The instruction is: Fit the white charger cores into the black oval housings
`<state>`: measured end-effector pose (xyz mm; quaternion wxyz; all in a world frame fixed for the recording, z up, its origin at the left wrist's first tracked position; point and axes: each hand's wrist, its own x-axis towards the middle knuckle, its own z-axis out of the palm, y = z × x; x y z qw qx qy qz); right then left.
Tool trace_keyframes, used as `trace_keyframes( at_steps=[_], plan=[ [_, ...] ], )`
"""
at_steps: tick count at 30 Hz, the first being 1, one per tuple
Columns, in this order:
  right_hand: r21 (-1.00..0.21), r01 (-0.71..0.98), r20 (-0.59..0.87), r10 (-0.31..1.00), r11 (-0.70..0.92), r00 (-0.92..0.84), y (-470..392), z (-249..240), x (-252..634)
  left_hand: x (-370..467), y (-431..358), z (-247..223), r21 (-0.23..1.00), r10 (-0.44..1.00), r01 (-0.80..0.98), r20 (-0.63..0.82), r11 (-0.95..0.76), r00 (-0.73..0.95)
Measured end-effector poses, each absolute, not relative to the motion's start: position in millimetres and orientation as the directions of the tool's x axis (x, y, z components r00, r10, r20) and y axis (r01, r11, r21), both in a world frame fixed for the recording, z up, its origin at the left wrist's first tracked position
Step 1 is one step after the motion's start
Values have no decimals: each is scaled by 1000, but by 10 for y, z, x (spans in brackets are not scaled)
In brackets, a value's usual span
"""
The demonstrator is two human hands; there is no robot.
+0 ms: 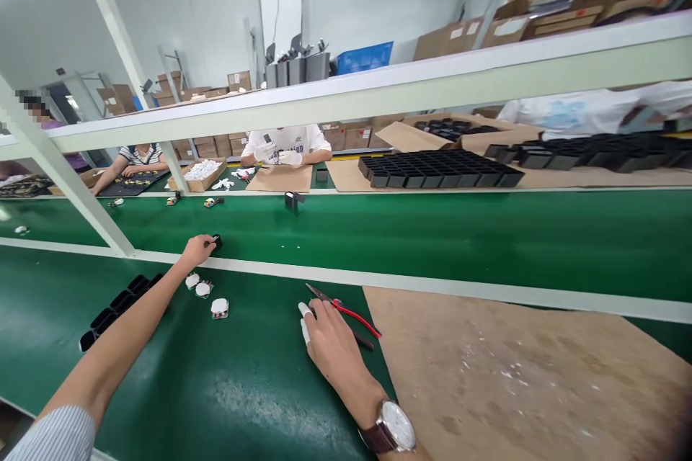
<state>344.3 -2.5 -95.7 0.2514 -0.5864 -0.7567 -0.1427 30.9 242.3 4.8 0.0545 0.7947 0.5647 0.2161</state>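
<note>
My left hand (pixel 197 251) reaches over the white rail onto the green belt, its fingers closed on a small black case (pixel 217 241). My right hand (pixel 331 335) rests on the green table beside long-nose pliers with red handles (pixel 354 313); white covers sit on two fingertips, and its underside is hidden, so its grip cannot be made out. Between the hands lie small white-topped parts (pixel 220 308). A double row of black cases (pixel 111 313) stands on the table, partly behind my left forearm.
A brown board (pixel 513 367) covers the right of the table. A white post (pixel 81 194) and shelf beam (pixel 346 106) cross in front. Another black case (pixel 293 200) stands on the belt (pixel 432 238). Across it, people work near black trays (pixel 437 169) and a box of white parts (pixel 201 171).
</note>
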Motion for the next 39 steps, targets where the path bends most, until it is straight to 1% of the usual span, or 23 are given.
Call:
trace_keyframes(
  at_steps=[1, 3, 5, 7, 8, 9, 12, 13, 15, 17, 19, 22, 24, 26, 28, 31, 35, 37, 39],
  plan=[
    [-66, 951, 560, 800, 302, -215, -30, -967, 3432, 231, 2371, 61, 334, 919, 871, 286, -360, 270],
    [-87, 922, 592, 764, 378, -257, -44, -978, 3396, 31, 2200, 112, 337, 909, 863, 311, -377, 276],
    [-149, 877, 617, 736, 457, -278, -57, -963, 3321, -239, 1957, 180, 334, 895, 852, 337, -404, 292],
    [-221, 820, 612, 729, 529, -306, -48, -916, 3194, -560, 1676, 221, 307, 878, 845, 347, -438, 329],
    [-249, 791, 596, 732, 559, -330, -27, -882, 3109, -723, 1535, 217, 271, 870, 850, 347, -451, 351],
    [-268, 766, 574, 735, 585, -360, 10, -842, 3012, -876, 1402, 195, 203, 861, 865, 342, -459, 376],
    [-272, 710, 495, 727, 650, -476, 214, -711, 2671, -1210, 1087, 46, 22, 864, 901, 295, -434, 408],
    [-260, 693, 465, 716, 673, -520, 305, -671, 2552, -1264, 1016, -12, -6, 866, 903, 280, -429, 414],
    [-238, 661, 401, 692, 712, -601, 483, -607, 2335, -1280, 912, -98, -22, 859, 894, 267, -448, 437],
    [-222, 645, 350, 677, 732, -648, 609, -572, 2183, -1192, 828, -126, 18, 837, 869, 276, -495, 472],
    [-214, 658, 327, 688, 721, -648, 644, -568, 2134, -1028, 730, -104, 120, 815, 826, 292, -551, 501],
    [-207, 728, 310, 750, 653, -584, 526, -606, 2267, -702, 557, -51, 298, 771, 712, 299, -636, 563],
    [-230, 772, 323, 794, 593, -515, 383, -645, 2447, -462, 470, -49, 367, 723, 624, 304, -690, 620],
    [-299, 762, 377, 804, 575, -459, 239, -688, 2633, -216, 442, -94, 407, 668, 541, 308, -736, 677],
    [-380, 704, 430, 788, 601, -441, 121, -738, 2782, 30, 475, -185, 434, 620, 474, 307, -767, 722],
    [-446, 660, 454, 788, 605, -416, 7, -834, 2911, 352, 579, -361, 434, 579, 429, 313, -792, 753],
    [-487, 689, 459, 828, 538, -322, -82, -938, 3003, 516, 663, -528, 435, 616, 465, 327, -771, 717],
    [-491, 698, 440, 840, 521, -317, -115, -954, 3053, 461, 656, -561, 476, 646, 467, 343, -745, 681],
    [-488, 711, 422, 850, 507, -316, -138, -954, 3103, 358, 633, -569, 542, 675, 451, 339, -709, 655]
  ],
)
